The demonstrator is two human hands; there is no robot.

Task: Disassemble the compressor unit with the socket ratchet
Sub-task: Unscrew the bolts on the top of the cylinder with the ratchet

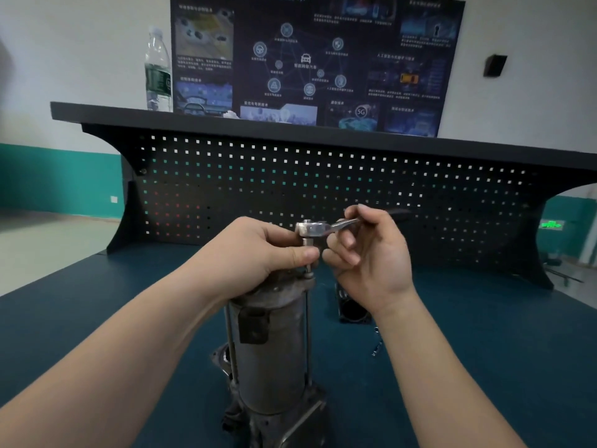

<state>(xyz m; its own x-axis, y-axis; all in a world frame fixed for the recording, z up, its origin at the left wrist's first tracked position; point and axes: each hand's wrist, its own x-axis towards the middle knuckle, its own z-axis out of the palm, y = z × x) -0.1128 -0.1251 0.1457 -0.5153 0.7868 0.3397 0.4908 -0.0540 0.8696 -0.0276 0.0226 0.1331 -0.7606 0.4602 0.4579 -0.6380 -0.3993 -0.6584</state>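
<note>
The compressor unit (274,350), a dirty grey metal cylinder with long through-bolts down its sides, stands upright on the dark blue-green bench. A silver socket ratchet (318,228) sits level above its top, its socket pointing down onto a bolt (309,268) at the top right edge. My left hand (258,253) rests on the top of the compressor and pinches the socket just under the ratchet head. My right hand (368,253) grips the ratchet handle, which runs off to the right behind my fingers.
A dark small part (352,310) lies on the bench behind my right wrist, and a small metal piece (376,342) lies beside it. A black pegboard (323,195) with a shelf backs the bench. A water bottle (158,69) stands on the shelf at the left.
</note>
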